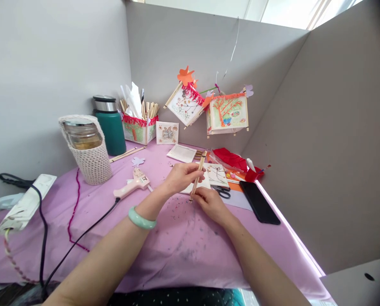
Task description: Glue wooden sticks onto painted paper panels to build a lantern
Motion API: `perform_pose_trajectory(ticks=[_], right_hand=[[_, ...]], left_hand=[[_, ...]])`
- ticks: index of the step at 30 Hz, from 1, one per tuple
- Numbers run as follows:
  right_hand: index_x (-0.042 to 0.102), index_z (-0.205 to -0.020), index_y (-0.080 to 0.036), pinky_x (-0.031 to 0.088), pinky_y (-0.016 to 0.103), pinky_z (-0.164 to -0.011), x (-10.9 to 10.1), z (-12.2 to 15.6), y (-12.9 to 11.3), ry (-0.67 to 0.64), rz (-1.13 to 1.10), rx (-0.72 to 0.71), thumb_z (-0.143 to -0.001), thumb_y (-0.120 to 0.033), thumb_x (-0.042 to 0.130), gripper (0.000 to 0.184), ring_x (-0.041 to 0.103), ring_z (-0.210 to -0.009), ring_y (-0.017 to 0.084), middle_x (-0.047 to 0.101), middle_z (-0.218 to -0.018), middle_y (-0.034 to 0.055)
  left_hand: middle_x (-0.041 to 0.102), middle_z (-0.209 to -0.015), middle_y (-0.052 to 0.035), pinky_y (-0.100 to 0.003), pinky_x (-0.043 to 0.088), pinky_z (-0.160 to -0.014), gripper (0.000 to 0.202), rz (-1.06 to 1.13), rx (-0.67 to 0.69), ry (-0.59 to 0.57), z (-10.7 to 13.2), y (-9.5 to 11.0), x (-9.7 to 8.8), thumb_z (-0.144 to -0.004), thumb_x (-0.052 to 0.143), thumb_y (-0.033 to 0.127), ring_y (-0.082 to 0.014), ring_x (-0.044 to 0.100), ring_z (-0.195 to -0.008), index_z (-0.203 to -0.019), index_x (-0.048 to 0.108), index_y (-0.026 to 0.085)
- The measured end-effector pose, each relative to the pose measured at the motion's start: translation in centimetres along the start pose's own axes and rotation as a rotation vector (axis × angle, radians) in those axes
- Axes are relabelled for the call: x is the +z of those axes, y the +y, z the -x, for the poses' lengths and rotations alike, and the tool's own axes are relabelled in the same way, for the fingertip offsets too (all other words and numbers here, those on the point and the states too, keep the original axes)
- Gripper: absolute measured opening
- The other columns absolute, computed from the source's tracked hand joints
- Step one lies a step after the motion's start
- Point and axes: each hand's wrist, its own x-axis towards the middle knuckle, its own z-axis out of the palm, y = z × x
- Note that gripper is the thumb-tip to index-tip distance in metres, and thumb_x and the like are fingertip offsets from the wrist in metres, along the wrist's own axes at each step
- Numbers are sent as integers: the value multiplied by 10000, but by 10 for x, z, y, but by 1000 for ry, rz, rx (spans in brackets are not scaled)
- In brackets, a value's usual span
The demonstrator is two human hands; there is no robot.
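Between my hands, a slim bundle of wooden sticks slants up and away from me, dark bands near both ends. They look like chopsticks; how many there are I cannot tell. My left hand, below a pale green bangle, is closed around the upper half. Lower down, the fingers of my right hand pinch the near end. Beneath and behind the hands lie a white panel, a drawn-on card and black-handled scissors, partly covered.
A pink glue gun with its cord lies left, near a jar in a knitted sleeve and a green bottle. A black phone rests at right. Decorated lanterns hang by the back partition. A stick-filled box stands behind.
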Motion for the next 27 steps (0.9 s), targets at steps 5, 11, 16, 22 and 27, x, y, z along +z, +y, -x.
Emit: perform_pose_trajectory(ticks=[5,11,16,22,27], right_hand=[[660,-743,-199,362,247,-594,-2,1,1,-35,4,17,-846,-251,495,201,520,-599,135,626,-665,7],[668,-752,-182,369,231,-575,-7,0,5,-91,-83,22,-855,-261,484,225,502,-575,121,600,-625,-1],[674,-784,-177,366,225,-576,-4,0,8,-108,-120,65,-856,-273,491,219,503,-583,117,598,-633,-2],[642,-733,-176,350,228,-577,-1,-1,0,-69,-85,46,-829,-259,526,173,499,-595,115,606,-654,-4],[578,-627,-165,339,228,-502,-8,-4,-3,120,-283,184,-823,-352,535,274,444,-486,97,527,-518,-24]], left_hand=[[692,-787,-84,-265,522,-665,282,151,-67,-83,-4,-2,-1,-783,548,274,-155,653,-727,-983,646,101],[701,-852,-93,-256,523,-672,261,203,-79,-167,-7,-1,0,-781,572,286,-156,660,-742,-943,669,107],[698,-859,-108,-289,528,-682,302,305,-92,-176,-8,-8,-1,-769,601,338,-168,667,-714,-929,665,91],[692,-892,-120,-330,526,-707,354,368,-81,-166,-8,-12,3,-742,632,380,-198,670,-746,-943,656,90],[682,-914,-110,-299,518,-703,354,279,-101,-13,-6,-13,1,-806,532,414,-181,655,-790,-915,651,99]])
